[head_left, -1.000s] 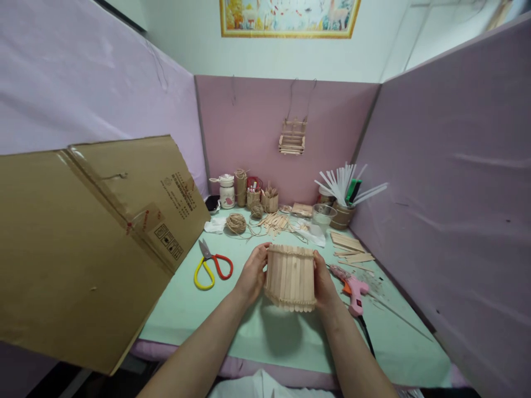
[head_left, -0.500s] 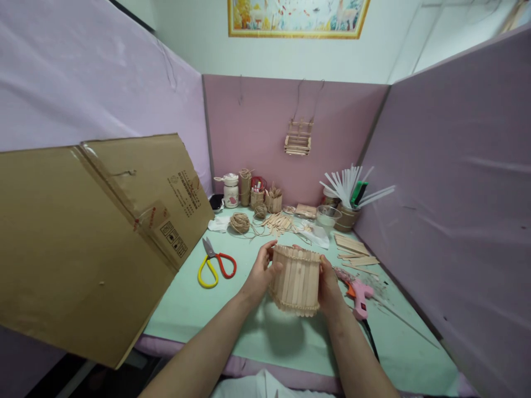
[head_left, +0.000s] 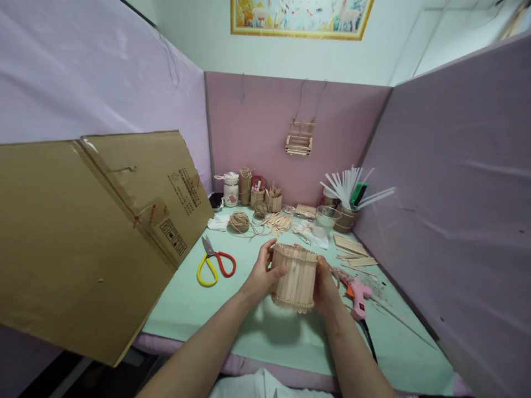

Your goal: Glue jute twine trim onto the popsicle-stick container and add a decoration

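Both hands (head_left: 292,279): ribbed wooden-stick container (head_left: 294,279) | twine ball (head_left: 239,221) (fuzzy, round)

Left hand (head_left: 262,275): thumb forward, fingers curled | Right hand (head_left: 326,284): curled | Forearms: converging

Both hands (head_left: 292,279) around stick container (head_left: 293,279)

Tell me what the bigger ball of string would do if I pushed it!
The bigger ball of string would probably roll, because it's round. It looks wound from thin string, so it's likely light and maybe a bit squishy.
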A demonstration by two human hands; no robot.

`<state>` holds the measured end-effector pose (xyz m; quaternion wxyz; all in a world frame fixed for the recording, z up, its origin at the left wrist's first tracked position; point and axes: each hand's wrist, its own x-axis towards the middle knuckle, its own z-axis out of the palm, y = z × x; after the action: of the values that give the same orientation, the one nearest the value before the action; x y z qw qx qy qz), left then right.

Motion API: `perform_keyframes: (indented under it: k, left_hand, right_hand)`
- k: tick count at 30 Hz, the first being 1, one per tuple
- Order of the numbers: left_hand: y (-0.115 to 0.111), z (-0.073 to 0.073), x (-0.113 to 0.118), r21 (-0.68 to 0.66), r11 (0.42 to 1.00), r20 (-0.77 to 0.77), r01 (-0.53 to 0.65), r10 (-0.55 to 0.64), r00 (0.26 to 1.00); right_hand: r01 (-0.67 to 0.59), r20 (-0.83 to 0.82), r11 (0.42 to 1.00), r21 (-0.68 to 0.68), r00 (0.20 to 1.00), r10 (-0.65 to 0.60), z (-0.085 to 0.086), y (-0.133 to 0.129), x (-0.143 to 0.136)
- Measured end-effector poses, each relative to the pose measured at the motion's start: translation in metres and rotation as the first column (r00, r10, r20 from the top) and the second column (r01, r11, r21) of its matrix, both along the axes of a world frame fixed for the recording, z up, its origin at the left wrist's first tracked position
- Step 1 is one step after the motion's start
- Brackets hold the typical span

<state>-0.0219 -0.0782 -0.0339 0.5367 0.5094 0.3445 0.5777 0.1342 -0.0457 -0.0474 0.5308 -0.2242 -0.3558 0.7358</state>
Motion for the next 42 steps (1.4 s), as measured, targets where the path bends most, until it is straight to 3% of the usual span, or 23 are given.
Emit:
perform_keyframes:
  k: [15,21,27,32,42]
  left_hand:
    - [0.000,0.002,0.001,-0.132,0.991,0.032,-0.027,0.032,0.999]
    - [0.001,0.000,0.000,-0.110,0.993,0.025,-0.040,0.043,0.999]
    - [0.003,-0.003,-0.002,-0.068,0.997,-0.038,0.034,-0.036,0.999]
    - [0.003,0.000,0.000,-0.130,0.991,-0.055,0.024,-0.032,0.998]
    - [0.006,-0.006,0.002,-0.028,0.995,-0.074,-0.100,0.098,0.992]
  right_hand:
    - [0.053,0.047,0.998,0.031,0.997,-0.054,-0.012,0.002,-0.003]
    - [0.057,0.043,0.998,0.030,0.997,-0.059,-0.012,0.002,-0.004]
    - [0.089,0.007,0.996,0.003,0.996,-0.089,-0.014,0.002,-0.007]
    - [0.130,0.035,0.991,0.009,0.991,-0.130,-0.014,0.000,-0.009]
    - [0.257,0.123,0.917,0.305,0.944,-0.306,-0.023,0.005,-0.011]
